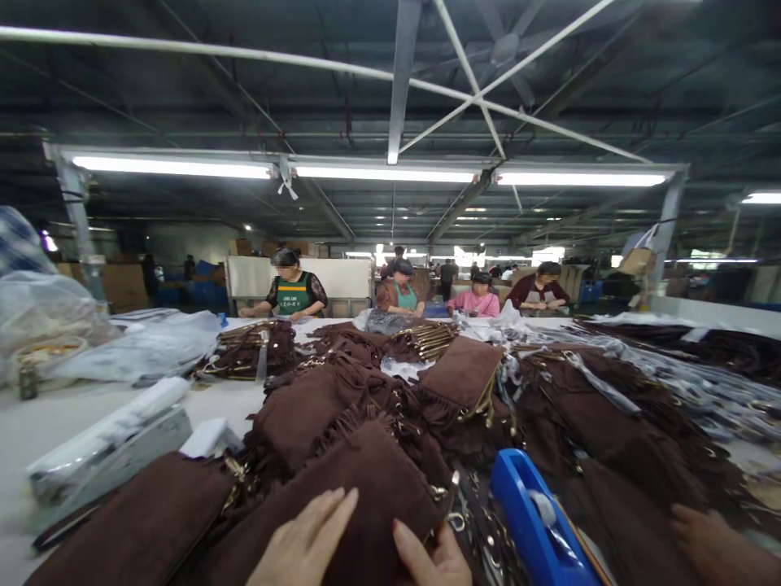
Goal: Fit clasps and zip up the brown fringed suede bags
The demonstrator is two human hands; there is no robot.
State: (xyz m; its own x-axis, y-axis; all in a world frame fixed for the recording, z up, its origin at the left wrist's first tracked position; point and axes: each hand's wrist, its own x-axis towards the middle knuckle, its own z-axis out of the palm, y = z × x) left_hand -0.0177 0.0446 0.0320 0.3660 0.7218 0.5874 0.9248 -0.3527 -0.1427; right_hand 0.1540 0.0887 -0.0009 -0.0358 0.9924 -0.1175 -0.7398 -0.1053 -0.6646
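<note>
A dark brown suede-like bag with fringe and a metal zipper lies at the bottom centre. My left hand rests flat on its surface, fingers extended and slightly apart. At the bag's right edge, near the zipper end, my right hand grips it, thumb on top and fingers curled at the side. Another brown bag lies to the left. Right of my right hand stands a blue tape dispenser.
Piled brown bags cover the middle and right. White wrapped packages and clear plastic lie left. Another person's hand reaches in at the lower right. Several people sit across the table.
</note>
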